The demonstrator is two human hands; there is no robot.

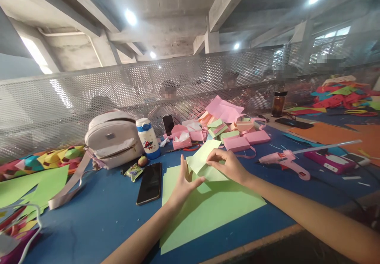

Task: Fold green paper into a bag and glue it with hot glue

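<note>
A small light green paper piece (204, 159) is held up above a large light green sheet (208, 208) that lies flat on the blue table (97, 212). My left hand (184, 185) pinches the piece's lower left edge, fingers pointing up. My right hand (227, 165) is closed on its right side, fingers curled over a fold. Both forearms reach in from the bottom of the view.
A black phone (150, 183) lies left of the sheet, with a white backpack (111, 137) and a bottle (147, 138) behind it. Pink and green paper boxes (234, 135) pile up beyond. A pink glue gun (285, 162) lies to the right. A mesh screen (118, 90) backs the table.
</note>
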